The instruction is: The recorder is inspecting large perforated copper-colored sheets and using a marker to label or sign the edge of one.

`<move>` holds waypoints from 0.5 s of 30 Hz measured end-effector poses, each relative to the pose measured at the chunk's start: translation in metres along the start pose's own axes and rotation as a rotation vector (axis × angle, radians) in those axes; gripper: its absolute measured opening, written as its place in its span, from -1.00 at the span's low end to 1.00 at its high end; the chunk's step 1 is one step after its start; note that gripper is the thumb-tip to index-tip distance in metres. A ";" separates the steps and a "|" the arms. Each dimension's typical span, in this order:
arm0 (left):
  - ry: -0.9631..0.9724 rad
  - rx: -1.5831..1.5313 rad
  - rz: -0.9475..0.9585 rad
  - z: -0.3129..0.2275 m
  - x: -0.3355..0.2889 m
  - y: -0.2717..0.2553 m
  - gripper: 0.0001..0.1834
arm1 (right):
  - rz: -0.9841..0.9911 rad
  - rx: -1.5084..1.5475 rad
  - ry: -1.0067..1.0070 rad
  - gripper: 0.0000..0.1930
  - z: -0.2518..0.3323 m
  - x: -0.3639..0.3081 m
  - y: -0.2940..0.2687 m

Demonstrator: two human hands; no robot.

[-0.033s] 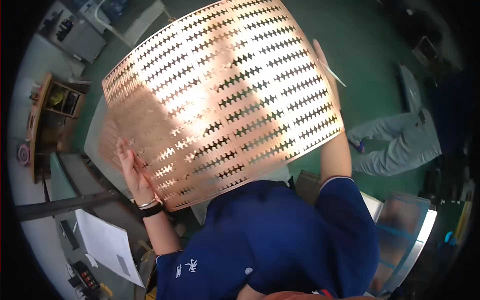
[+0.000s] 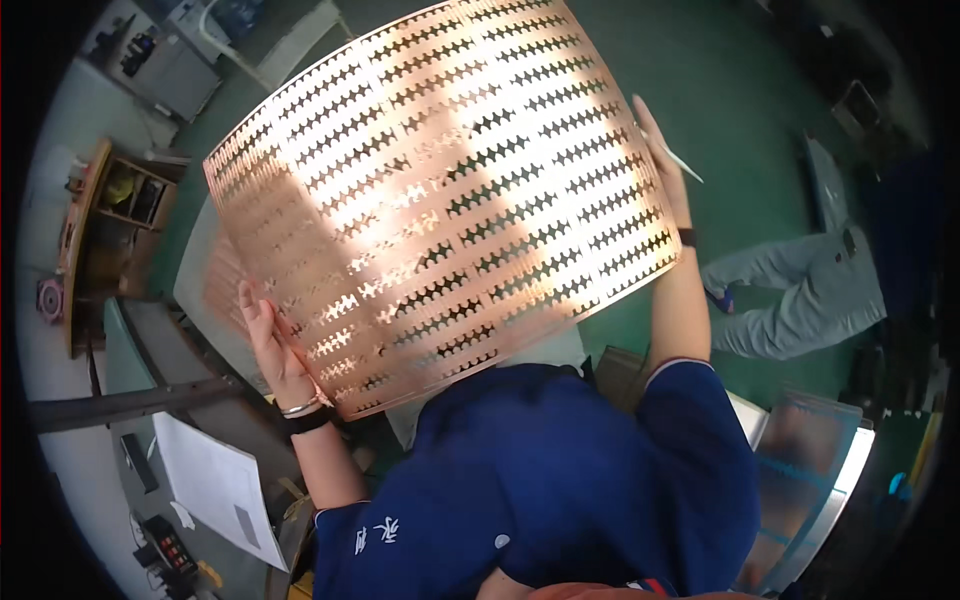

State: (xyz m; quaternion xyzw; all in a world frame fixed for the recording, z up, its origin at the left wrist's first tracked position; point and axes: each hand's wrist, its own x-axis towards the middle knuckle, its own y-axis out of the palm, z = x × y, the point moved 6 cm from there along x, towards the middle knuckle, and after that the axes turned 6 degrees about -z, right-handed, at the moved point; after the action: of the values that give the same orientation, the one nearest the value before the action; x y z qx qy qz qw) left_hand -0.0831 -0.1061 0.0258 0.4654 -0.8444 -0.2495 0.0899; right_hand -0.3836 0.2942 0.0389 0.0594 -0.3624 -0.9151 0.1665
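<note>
R hand (image 2: 668,170) sits a bit further out vs b4, its dark wristband (image 2: 688,237) now showing.
1 copper sheet (image 2: 400,215) btwn 2 hands: L hand (image 2: 272,345) & R hold opp. edges, L fingers straight, R's partly hidden.

The perforated copper sheet (image 2: 445,215) blocked the middle, its left and right edges held by the left hand (image 2: 275,345) and right hand (image 2: 662,165). A thin white stick (image 2: 685,166) jutted outward beside the right hand; past it, a hand could travel over green floor (image 2: 745,130) until grey-trousered legs (image 2: 800,285) stood in the way. The slot between sheet and navy shirt (image 2: 540,470) seemed tight, though shadow made it hard to judge.
</note>
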 end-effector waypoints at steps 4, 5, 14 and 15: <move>0.052 -0.189 0.145 -0.011 0.003 -0.013 -0.57 | 0.177 -0.154 0.159 -0.37 -0.013 -0.015 -0.048; 0.078 -0.187 0.124 -0.015 0.005 -0.019 -0.57 | 0.206 -0.147 0.175 -0.37 -0.013 -0.017 -0.049; 0.224 -0.179 0.103 -0.028 0.006 -0.031 -0.69 | 0.118 -0.486 0.174 -0.54 -0.021 -0.026 -0.043; 0.223 -0.201 0.114 -0.028 0.006 -0.035 -0.69 | 0.102 -0.496 0.161 -0.55 -0.021 -0.027 -0.043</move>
State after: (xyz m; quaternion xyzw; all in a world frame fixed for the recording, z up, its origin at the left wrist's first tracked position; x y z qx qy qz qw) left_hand -0.0501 -0.1358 0.0319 0.4300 -0.8251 -0.2742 0.2432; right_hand -0.3651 0.3191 -0.0063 0.0709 -0.1149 -0.9587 0.2503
